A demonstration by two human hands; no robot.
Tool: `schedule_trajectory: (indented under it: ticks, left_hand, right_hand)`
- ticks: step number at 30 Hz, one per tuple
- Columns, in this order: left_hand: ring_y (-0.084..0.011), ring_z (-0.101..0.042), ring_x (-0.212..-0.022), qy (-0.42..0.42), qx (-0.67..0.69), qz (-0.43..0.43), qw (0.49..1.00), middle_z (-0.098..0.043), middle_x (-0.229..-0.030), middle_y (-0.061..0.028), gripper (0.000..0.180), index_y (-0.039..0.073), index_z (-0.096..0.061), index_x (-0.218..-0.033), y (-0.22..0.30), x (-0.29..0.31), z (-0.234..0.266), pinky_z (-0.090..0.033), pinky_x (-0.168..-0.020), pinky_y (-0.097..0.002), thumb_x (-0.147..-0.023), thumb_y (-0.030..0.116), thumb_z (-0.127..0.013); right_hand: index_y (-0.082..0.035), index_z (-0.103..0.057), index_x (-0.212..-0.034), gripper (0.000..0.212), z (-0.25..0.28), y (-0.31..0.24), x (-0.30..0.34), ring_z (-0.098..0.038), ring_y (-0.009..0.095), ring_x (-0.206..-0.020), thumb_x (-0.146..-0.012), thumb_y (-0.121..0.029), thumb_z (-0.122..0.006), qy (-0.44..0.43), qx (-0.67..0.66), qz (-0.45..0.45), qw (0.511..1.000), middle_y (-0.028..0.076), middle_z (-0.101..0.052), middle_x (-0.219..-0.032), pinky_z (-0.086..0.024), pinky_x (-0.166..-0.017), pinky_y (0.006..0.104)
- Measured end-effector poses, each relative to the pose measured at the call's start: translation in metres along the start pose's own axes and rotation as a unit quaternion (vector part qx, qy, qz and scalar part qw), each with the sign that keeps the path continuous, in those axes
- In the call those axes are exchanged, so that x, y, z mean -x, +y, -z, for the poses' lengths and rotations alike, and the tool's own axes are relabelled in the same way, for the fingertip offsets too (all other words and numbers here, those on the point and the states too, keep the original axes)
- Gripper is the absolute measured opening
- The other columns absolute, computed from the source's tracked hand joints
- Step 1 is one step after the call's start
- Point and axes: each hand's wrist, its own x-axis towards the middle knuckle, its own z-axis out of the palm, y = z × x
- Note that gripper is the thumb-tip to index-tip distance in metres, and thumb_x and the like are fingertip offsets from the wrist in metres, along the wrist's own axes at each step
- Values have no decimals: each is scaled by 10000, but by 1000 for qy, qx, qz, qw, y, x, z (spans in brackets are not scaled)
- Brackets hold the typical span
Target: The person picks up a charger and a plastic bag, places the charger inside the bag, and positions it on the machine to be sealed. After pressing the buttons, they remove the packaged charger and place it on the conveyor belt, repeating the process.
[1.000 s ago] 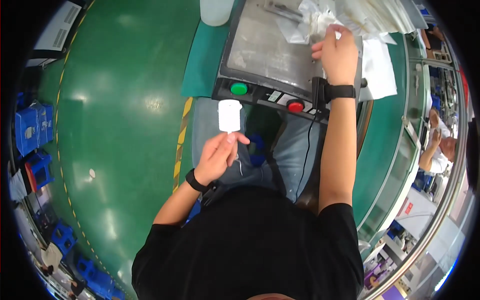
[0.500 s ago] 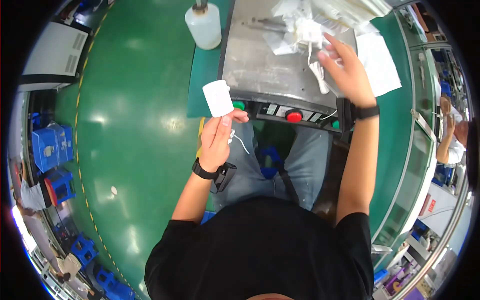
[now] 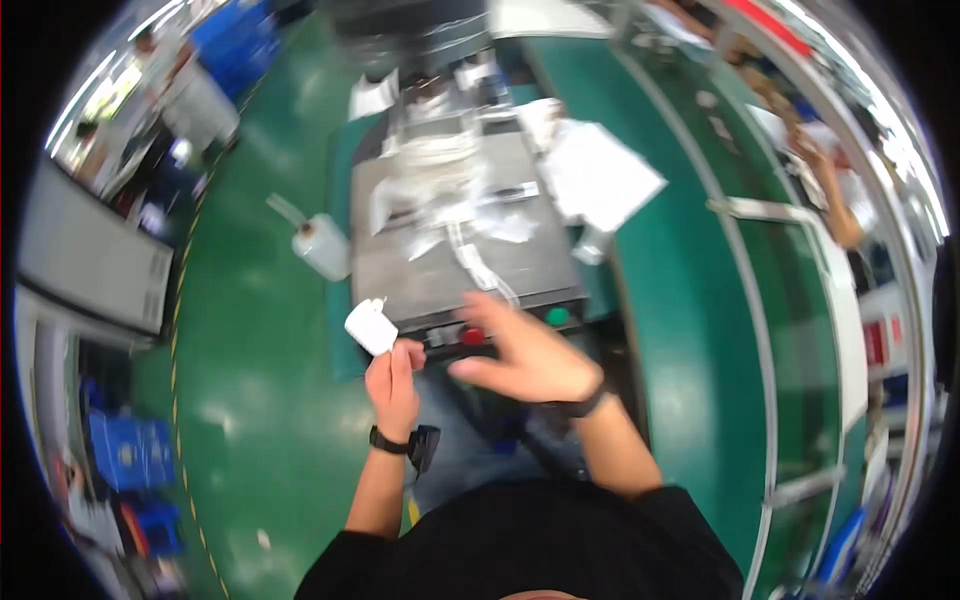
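Observation:
My left hand (image 3: pixel 393 388) is closed around the lower end of a white, rounded block (image 3: pixel 370 328) that looks like a power adapter, holding it up beside the machine's front left corner. My right hand (image 3: pixel 530 352), blurred by motion, has its fingers apart and is over the machine's front edge with nothing visible in it. Just beyond it, a white cable (image 3: pixel 475 265) lies on the grey metal plate (image 3: pixel 400 272). The cable leads up to a white bundle with clear plastic film (image 3: pixel 450 205) in the plate's middle.
A red button (image 3: pixel 472 336) and a green button (image 3: pixel 557 316) sit on the machine's front panel. A dark machine head (image 3: pixel 410 30) stands at the back. At left is a white plastic bottle (image 3: pixel 322 248); at right lie white sheets (image 3: pixel 600 180). Metal framing (image 3: pixel 745 270) runs along the right.
The view has shifted, showing more of the machine's back. My right hand has drawn back from the white bundle toward the front edge. My left hand still holds the white block.

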Motion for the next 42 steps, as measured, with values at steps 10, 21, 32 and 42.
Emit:
schedule_trajectory:
  ticks: [10,21,32,42]
  left_hand:
    - [-301,-663,-1029,-327,-122,-440,827,-686,-1083,-169,246,-7,-662,-1095,154,-22,-107,-507,-882,-366,-861,64,-688]
    - [-251,-650,-757,-91,-167,-251,949,-668,-826,-126,79,-17,-662,-890,30,-42,20,-506,-705,-325,-902,62,-661]
    - [-246,-570,-615,84,-142,-168,972,-609,-730,-113,163,15,-643,-855,19,-75,19,-447,-576,-348,-907,165,-675]
    - [-259,-555,-611,64,-95,-194,974,-570,-729,-120,92,8,-611,-842,-14,-83,19,-436,-574,-341,-890,66,-665]
  right_hand:
    - [-34,-372,-1438,656,218,-80,204,-535,111,-775,-920,-289,-685,402,-106,-65,907,75,-611,-1049,-436,-652,247]
    - [-3,-663,-1155,399,357,71,630,-665,268,-1059,-827,-212,-750,247,532,-589,556,149,-709,-1104,-512,-908,401]
    - [23,-671,-935,314,67,25,-64,-575,91,-684,-972,-289,-663,-9,151,-125,981,21,-608,-712,-470,-611,272]
    - [-56,-599,-969,243,11,118,-138,-546,163,-594,-849,-223,-730,-166,-86,-114,976,14,-577,-740,-419,-518,308]
